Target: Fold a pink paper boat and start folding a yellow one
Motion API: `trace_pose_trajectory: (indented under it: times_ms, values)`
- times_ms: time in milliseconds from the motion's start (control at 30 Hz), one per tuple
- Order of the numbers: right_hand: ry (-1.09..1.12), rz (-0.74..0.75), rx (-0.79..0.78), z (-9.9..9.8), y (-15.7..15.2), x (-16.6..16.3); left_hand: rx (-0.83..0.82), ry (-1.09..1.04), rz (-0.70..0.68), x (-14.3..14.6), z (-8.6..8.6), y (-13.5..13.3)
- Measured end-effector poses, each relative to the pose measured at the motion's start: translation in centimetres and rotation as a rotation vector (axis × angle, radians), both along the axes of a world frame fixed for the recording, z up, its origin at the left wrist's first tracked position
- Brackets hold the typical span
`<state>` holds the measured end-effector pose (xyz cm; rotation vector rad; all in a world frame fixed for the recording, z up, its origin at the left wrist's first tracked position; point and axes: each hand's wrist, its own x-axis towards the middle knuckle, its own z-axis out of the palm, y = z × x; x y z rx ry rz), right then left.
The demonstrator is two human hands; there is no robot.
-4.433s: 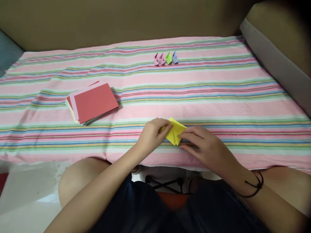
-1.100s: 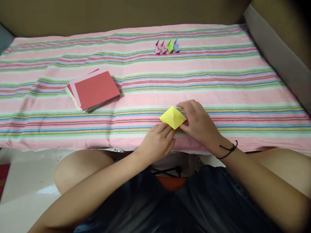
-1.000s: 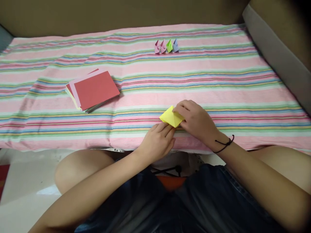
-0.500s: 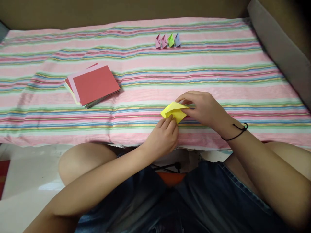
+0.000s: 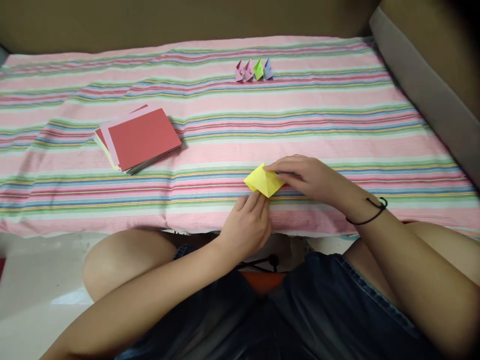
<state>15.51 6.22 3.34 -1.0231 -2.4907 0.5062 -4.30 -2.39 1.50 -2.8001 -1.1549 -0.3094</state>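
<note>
Between my hands is a yellow folded paper (image 5: 263,181), roughly diamond-shaped, close to the near edge of the striped cloth. My left hand (image 5: 247,220) grips its lower edge, the fingertips closed at the paper and partly hidden. From the right, my right hand (image 5: 302,175) has its index finger on the top of the paper and its thumb by the right corner, so the paper's right side is partly covered. A black cord bracelet circles my right wrist.
A stack of coloured paper sheets (image 5: 146,140), red on top, lies to the left. Several small folded paper pieces (image 5: 248,71), pink, green and blue, stand in a row farther back. A grey padded side (image 5: 420,100) bounds the striped cloth (image 5: 210,150) at the right.
The raised upper flap of the yellow paper has come down toward me, covering the opening. My right index finger has moved onto the paper's top. The view has shifted slightly.
</note>
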Motion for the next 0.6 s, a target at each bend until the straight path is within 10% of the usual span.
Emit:
trace_pose_trajectory:
  times_ms: [600]
  values:
    - [-0.045,-0.152,0.17,-1.9,-3.4,-2.3,-0.029,-0.021,0.046,-0.1,0.1,-0.4]
